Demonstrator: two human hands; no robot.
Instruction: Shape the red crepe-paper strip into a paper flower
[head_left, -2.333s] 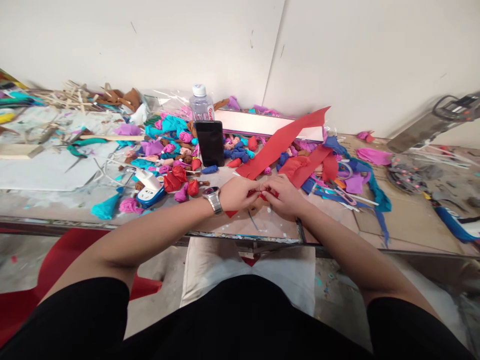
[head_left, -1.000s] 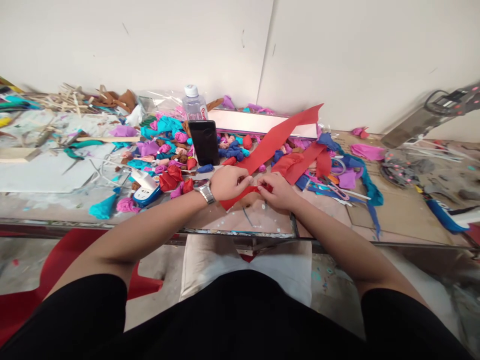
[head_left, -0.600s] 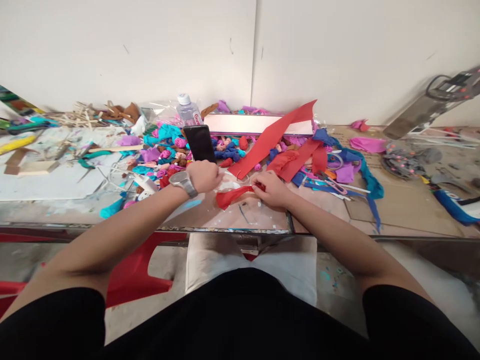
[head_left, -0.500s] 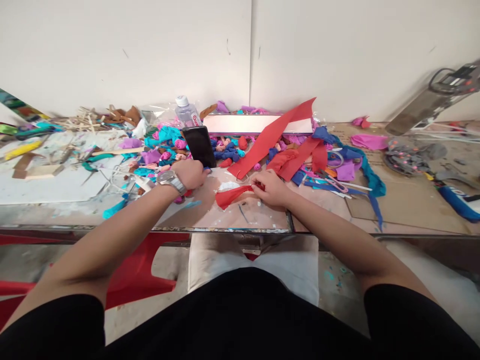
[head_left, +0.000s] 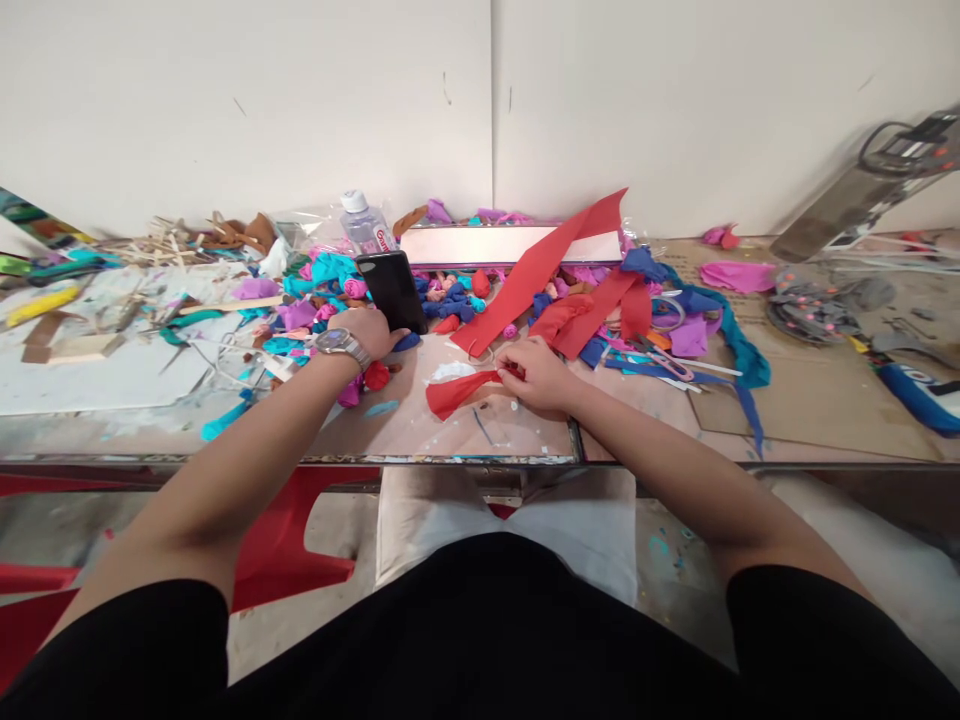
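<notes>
My right hand (head_left: 534, 373) rests on the table (head_left: 420, 425) with its fingers pinched on one end of a small red cloth piece (head_left: 456, 392), which lies to its left. My left hand (head_left: 371, 332), with a silver watch (head_left: 340, 343) on the wrist, has reached out to the foot of a black phone (head_left: 390, 289) that stands propped upright. Its fingers touch the phone's lower edge and a blue roll (head_left: 409, 342). Whether they hold anything is hidden by the back of the hand.
Many small rolled cloth pieces in red, pink, blue and teal (head_left: 330, 300) lie around the phone. A long red strip (head_left: 540, 265) crosses a white box (head_left: 495, 243). A water bottle (head_left: 361, 222) stands behind. Sticks and scraps (head_left: 150, 240) are at the left, tools (head_left: 817, 310) at the right.
My left hand let go of the red cloth piece and moved left and forward to the phone's base. My right hand kept the cloth and stayed in place.
</notes>
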